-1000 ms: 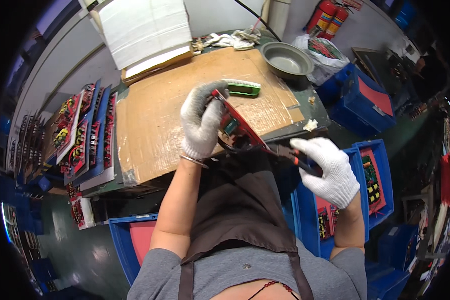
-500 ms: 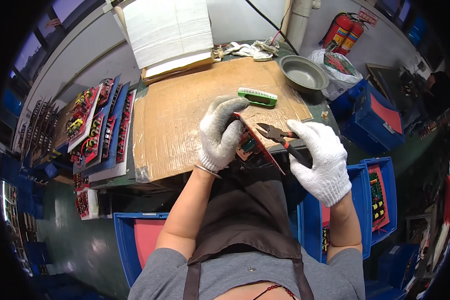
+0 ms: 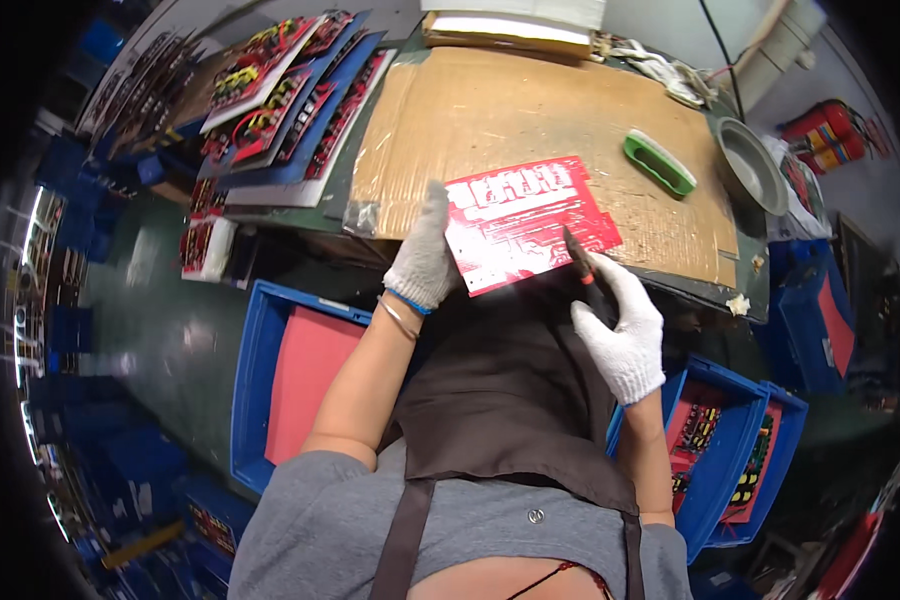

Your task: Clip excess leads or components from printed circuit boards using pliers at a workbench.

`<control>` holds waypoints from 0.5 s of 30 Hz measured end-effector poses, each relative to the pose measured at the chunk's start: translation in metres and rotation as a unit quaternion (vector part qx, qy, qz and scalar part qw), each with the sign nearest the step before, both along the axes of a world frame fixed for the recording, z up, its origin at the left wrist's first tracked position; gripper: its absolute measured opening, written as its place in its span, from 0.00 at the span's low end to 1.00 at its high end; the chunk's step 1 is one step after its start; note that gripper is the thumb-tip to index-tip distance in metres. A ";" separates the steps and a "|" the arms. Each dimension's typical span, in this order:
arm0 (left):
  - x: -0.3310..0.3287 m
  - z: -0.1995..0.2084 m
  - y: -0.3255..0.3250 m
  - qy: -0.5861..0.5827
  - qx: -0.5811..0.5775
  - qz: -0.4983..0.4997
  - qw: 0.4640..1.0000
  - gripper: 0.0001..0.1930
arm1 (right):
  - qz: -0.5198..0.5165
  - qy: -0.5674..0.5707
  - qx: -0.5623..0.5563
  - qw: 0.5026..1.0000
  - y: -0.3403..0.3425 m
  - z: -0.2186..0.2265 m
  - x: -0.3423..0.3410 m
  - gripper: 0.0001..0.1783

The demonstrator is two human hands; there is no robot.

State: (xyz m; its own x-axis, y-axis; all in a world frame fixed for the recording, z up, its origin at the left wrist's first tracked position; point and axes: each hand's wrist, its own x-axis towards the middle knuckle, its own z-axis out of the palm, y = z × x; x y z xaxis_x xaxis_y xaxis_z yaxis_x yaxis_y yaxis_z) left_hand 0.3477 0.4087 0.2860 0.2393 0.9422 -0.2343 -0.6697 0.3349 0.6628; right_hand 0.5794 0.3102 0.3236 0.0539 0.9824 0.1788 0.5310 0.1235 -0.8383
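A red circuit board [image 3: 525, 220] with white tracing is held solder side up over the near edge of a cardboard-covered bench [image 3: 530, 110]. My left hand [image 3: 425, 255], in a white knit glove, grips the board's left edge. My right hand [image 3: 622, 325], also gloved, is closed on a pair of dark cutters with red handles [image 3: 582, 262]; their tip touches the board's lower right part.
A green brush [image 3: 659, 162] and a grey metal bowl [image 3: 750, 165] lie at the bench's right. Stacked red circuit boards on blue trays [image 3: 290, 100] fill the left. Blue bins stand at both sides of me: one with a red sheet [image 3: 295, 370], others with boards [image 3: 720, 450].
The board has turned from edge-on to flat with its solder side up. My head has shifted, so the bench sits higher in view. The cutters now touch the board.
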 end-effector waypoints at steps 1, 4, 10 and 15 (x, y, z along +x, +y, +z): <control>0.001 0.004 -0.003 0.031 0.007 0.012 0.999 0.38 | 0.004 0.002 -0.006 1.000 -0.002 0.004 0.002 0.31; -0.006 -0.001 -0.005 0.063 0.029 -0.016 0.997 0.38 | 0.019 -0.086 0.036 0.995 -0.001 0.008 0.007 0.32; 0.000 -0.003 0.000 0.088 0.111 -0.052 0.988 0.46 | 0.037 -0.294 0.106 0.949 0.018 0.038 0.000 0.35; 0.007 -0.006 0.008 0.164 0.184 -0.059 0.967 0.47 | 0.049 -0.365 0.128 0.921 0.044 0.042 -0.004 0.34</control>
State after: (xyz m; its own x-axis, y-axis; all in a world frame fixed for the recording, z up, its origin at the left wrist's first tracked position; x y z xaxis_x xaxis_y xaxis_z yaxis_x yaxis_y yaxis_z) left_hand 0.3547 0.4163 0.2802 0.3201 0.9469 0.0293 -0.3751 0.0982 0.9218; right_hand 0.5759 0.3540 0.3660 -0.2586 0.8968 0.3590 0.9175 0.3442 -0.1991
